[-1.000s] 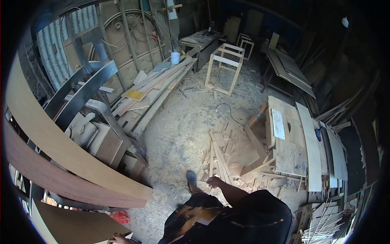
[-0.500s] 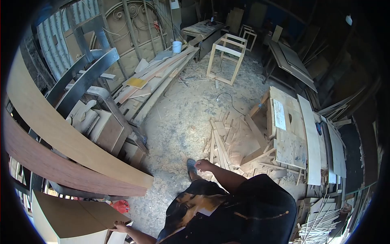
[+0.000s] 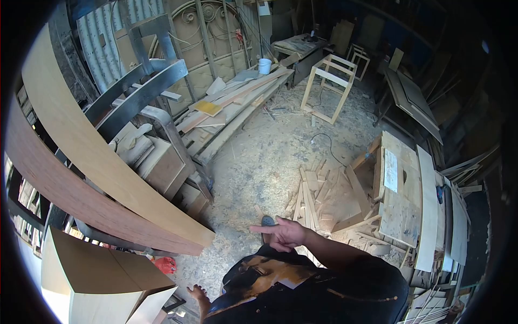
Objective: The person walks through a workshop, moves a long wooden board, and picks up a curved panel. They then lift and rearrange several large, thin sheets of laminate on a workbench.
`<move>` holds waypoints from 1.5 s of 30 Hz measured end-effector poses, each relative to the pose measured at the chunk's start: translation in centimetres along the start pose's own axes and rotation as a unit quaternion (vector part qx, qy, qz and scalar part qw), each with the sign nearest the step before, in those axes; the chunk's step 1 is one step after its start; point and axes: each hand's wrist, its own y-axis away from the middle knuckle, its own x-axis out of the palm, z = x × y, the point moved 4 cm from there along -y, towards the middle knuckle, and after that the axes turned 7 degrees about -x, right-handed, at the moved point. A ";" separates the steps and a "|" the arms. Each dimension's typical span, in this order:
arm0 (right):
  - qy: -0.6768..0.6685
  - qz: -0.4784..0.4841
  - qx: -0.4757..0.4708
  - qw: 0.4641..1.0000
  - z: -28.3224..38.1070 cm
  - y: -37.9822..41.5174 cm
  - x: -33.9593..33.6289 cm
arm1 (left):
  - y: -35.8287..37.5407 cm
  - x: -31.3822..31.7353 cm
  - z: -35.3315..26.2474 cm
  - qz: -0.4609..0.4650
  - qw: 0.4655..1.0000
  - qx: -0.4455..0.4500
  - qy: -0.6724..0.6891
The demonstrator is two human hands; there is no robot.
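Note:
My right hand [image 3: 284, 234] is held out in front of my body above the floor, its index finger stretched out, holding nothing. Below it shows the tip of a shoe [image 3: 268, 221]. Low at the left of my body, my left hand [image 3: 198, 293] is open and bare, its fingers apart. Nearest to it stands a brown-topped wooden cabinet or box [image 3: 102, 264] with pale sides; a gap separates the hand from it. Above that box, a pale plywood sheet [image 3: 118, 167] and a reddish plywood sheet [image 3: 97, 202] lean out toward the middle.
A red plastic bag [image 3: 166, 264] lies beside the box. Wood offcuts [image 3: 310, 197] are heaped on the floor by a saw table [image 3: 399, 189] at the right. Long boards [image 3: 232, 110], a white bucket [image 3: 264, 66] and a wooden frame [image 3: 329, 89] stand farther back.
My left hand has let go of the brown-topped box's edge and moved right, toward my body. My right hand has risen and its fingers have stretched out. The view has swung left.

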 end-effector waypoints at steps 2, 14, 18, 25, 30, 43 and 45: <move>0.069 0.020 0.034 0.997 -0.6 -8.5 -2.6 | -0.7 2.2 0.0 0.030 0.999 -0.010 -0.035; 0.321 0.039 0.048 0.945 0.7 -18.6 -0.6 | 6.4 8.3 -8.4 0.118 0.987 0.109 -0.014; 0.259 0.100 0.026 0.960 -0.3 -16.3 2.2 | 5.8 7.1 -5.0 0.107 0.989 0.096 -0.015; 0.331 -0.244 0.204 0.888 -12.1 -1.1 -17.2 | 8.0 -1.2 -12.6 -0.168 0.888 0.427 0.035; 0.471 -0.332 0.260 0.775 -15.3 6.0 -25.2 | 11.4 -8.0 -22.3 -0.286 0.799 0.482 0.218; 0.356 -0.525 0.219 0.742 -14.6 15.4 -26.5 | 13.7 -9.2 -22.2 -0.245 0.856 0.298 0.343; 0.382 -0.484 0.255 0.745 -15.1 13.9 -27.0 | 12.2 -8.1 -21.3 -0.217 0.882 0.345 0.237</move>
